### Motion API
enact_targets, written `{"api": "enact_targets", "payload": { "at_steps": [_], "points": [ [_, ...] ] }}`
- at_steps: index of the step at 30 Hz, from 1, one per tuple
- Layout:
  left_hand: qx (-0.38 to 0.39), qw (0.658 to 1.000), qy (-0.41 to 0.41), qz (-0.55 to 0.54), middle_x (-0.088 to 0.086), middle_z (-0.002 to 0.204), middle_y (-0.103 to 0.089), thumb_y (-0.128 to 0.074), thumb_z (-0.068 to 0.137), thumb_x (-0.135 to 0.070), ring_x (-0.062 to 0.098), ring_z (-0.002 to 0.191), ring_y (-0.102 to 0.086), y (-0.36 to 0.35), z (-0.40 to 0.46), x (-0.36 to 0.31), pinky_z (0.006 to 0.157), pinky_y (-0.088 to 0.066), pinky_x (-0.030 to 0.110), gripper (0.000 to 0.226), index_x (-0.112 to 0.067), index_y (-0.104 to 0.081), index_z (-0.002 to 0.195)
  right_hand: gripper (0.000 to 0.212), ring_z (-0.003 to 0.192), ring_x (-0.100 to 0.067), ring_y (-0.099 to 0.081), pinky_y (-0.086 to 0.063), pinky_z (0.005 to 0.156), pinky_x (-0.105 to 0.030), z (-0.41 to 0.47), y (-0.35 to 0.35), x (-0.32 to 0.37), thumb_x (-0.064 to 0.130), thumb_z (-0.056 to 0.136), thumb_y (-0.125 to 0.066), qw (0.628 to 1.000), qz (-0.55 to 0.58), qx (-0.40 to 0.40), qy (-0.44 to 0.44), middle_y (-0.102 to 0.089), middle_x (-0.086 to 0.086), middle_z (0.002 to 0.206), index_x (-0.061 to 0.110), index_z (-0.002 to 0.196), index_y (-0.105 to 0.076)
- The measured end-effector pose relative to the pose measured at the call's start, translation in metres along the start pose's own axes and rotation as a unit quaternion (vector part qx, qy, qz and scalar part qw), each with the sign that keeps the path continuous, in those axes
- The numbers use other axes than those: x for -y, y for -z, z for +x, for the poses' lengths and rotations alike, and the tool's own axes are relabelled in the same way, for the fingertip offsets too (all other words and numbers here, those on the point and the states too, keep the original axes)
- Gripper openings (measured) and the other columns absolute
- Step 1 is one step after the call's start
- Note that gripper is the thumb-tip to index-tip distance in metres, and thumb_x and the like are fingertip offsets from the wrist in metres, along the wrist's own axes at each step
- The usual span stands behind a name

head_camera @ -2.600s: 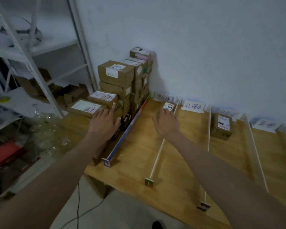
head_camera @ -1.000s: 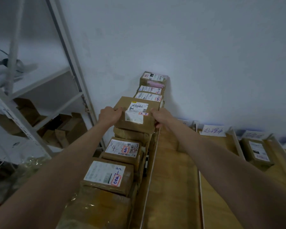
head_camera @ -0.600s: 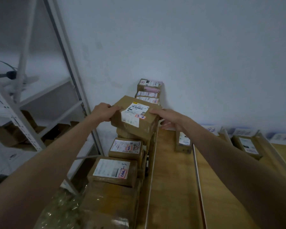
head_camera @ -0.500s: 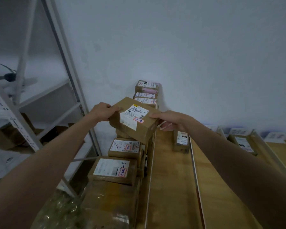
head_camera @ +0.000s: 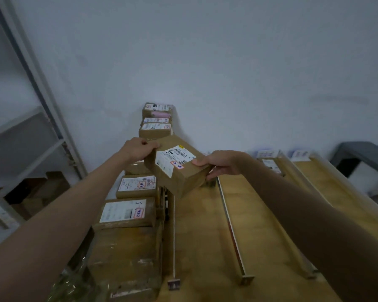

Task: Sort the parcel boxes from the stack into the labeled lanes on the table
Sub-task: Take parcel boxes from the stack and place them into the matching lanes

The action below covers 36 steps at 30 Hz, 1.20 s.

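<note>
We only get one view here, a wide-angle head cam looking forward and down along both forearms. It sits close over the table [head_camera: 205, 236], facing the white wall [head_camera: 205, 62], with the stack [head_camera: 127, 214] on our left and lanes running away on our right.

Both forearms are bare to the frame's edge, with no sleeves, and the left hand [head_camera: 138, 148] and right hand [head_camera: 222, 163] wear no gloves.
</note>
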<state>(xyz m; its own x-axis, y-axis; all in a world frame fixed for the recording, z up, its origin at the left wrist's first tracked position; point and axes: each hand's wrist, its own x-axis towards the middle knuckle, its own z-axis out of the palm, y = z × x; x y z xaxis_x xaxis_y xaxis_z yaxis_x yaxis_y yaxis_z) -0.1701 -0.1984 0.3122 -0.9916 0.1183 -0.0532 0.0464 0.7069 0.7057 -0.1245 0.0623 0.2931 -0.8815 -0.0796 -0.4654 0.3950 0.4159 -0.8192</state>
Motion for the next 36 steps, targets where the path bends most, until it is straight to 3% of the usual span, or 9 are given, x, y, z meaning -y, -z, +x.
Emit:
{"api": "enact_targets", "payload": {
  "at_steps": [5, 7, 9, 11, 14, 18, 22, 31, 36],
  "points": [
    [-0.009, 0.992, -0.089, 0.088, 0.005, 0.101, -0.064, -0.041, 0.101, -0.046, 0.022, 0.086, -0.057, -0.058, -0.017, -0.025, 0.075, -0.04, 0.032, 0.04, -0.012, -0.062, 0.102, 0.061, 0.107, -0.022, -0.064, -0.057, 0.09, -0.035, -0.043, 0.015, -0.061, 0.039, 0.085, -0.074, 0.995, 0.034, -0.093, -0.015, -0.062, -0.01, 0.122, 0.005, 0.131, -0.054],
    [0.008, 0.982, -0.121, 0.144, 0.009, 0.111, -0.064, -0.038, 0.1, -0.049, 0.024, 0.092, -0.059, -0.085, -0.021, -0.029, 0.08, -0.049, 0.036, 0.043, -0.012, -0.06, 0.108, 0.05, 0.101, -0.021, -0.062, -0.056, 0.091, -0.034, -0.06, 0.021, -0.091, 0.037, 0.088, -0.07, 0.988, 0.05, -0.142, -0.038, -0.063, -0.008, 0.113, 0.006, 0.125, -0.056],
    [0.024, 0.961, -0.157, 0.228, 0.012, 0.129, -0.057, -0.035, 0.1, -0.051, 0.03, 0.111, -0.056, -0.114, -0.028, -0.035, 0.091, -0.049, 0.041, 0.052, -0.011, -0.054, 0.127, 0.035, 0.093, -0.019, -0.06, -0.054, 0.088, -0.034, -0.078, 0.028, -0.12, 0.034, 0.091, -0.067, 0.977, 0.078, -0.19, -0.061, -0.062, -0.005, 0.102, 0.01, 0.114, -0.057],
    [0.041, 0.945, -0.178, 0.272, 0.012, 0.142, -0.047, -0.032, 0.1, -0.054, 0.031, 0.125, -0.05, -0.143, -0.037, -0.044, 0.097, -0.046, 0.042, 0.061, -0.01, -0.046, 0.14, 0.017, 0.077, -0.014, -0.058, -0.051, 0.071, -0.028, -0.094, 0.036, -0.147, 0.026, 0.092, -0.067, 0.959, 0.141, -0.237, -0.065, -0.062, -0.006, 0.1, 0.013, 0.101, -0.061],
    [0.077, 0.926, -0.217, 0.299, 0.011, 0.137, -0.051, -0.033, 0.098, -0.057, 0.03, 0.121, -0.052, -0.19, -0.048, -0.057, 0.094, -0.048, 0.041, 0.061, -0.014, -0.05, 0.137, 0.035, 0.073, -0.012, -0.06, -0.049, 0.056, -0.021, -0.117, 0.052, -0.19, 0.023, 0.09, -0.07, 0.934, 0.188, -0.295, -0.078, -0.065, -0.006, 0.098, 0.005, 0.118, -0.061],
    [0.124, 0.905, -0.241, 0.328, 0.01, 0.136, -0.052, -0.033, 0.099, -0.056, 0.029, 0.121, -0.052, -0.253, -0.069, -0.089, 0.094, -0.047, 0.04, 0.06, -0.014, -0.05, 0.138, 0.053, 0.099, -0.023, -0.065, -0.055, 0.078, -0.033, -0.15, 0.082, -0.245, 0.033, 0.084, -0.074, 0.904, 0.205, -0.359, -0.106, -0.066, -0.011, 0.116, 0.004, 0.126, -0.06],
    [0.128, 0.885, -0.263, 0.363, 0.009, 0.139, -0.05, -0.032, 0.1, -0.055, 0.027, 0.125, -0.05, -0.312, -0.092, -0.135, 0.098, -0.044, 0.04, 0.061, -0.013, -0.045, 0.143, 0.049, 0.106, -0.023, -0.062, -0.054, 0.093, -0.039, -0.191, 0.122, -0.29, 0.035, 0.088, -0.07, 0.89, 0.206, -0.39, -0.116, -0.063, -0.007, 0.118, 0.008, 0.126, -0.058],
    [0.129, 0.883, -0.31, 0.329, 0.01, 0.137, -0.053, -0.033, 0.101, -0.05, 0.027, 0.123, -0.052, -0.448, -0.147, -0.235, 0.1, -0.042, 0.038, 0.057, -0.01, -0.048, 0.139, 0.061, 0.1, -0.022, -0.06, -0.056, 0.082, -0.035, -0.267, 0.23, -0.396, 0.047, 0.084, -0.068, 0.867, 0.189, -0.425, -0.177, -0.06, -0.007, 0.116, 0.007, 0.128, -0.054],
    [0.139, 0.873, -0.309, 0.35, 0.008, 0.14, -0.051, -0.032, 0.101, -0.051, 0.026, 0.126, -0.05, -0.5, -0.159, -0.272, 0.102, -0.041, 0.038, 0.058, -0.011, -0.046, 0.141, 0.043, 0.097, -0.02, -0.058, -0.053, 0.086, -0.035, -0.289, 0.273, -0.434, 0.04, 0.085, -0.07, 0.86, 0.201, -0.431, -0.185, -0.057, -0.002, 0.099, 0.011, 0.113, -0.053]
  ]
}}
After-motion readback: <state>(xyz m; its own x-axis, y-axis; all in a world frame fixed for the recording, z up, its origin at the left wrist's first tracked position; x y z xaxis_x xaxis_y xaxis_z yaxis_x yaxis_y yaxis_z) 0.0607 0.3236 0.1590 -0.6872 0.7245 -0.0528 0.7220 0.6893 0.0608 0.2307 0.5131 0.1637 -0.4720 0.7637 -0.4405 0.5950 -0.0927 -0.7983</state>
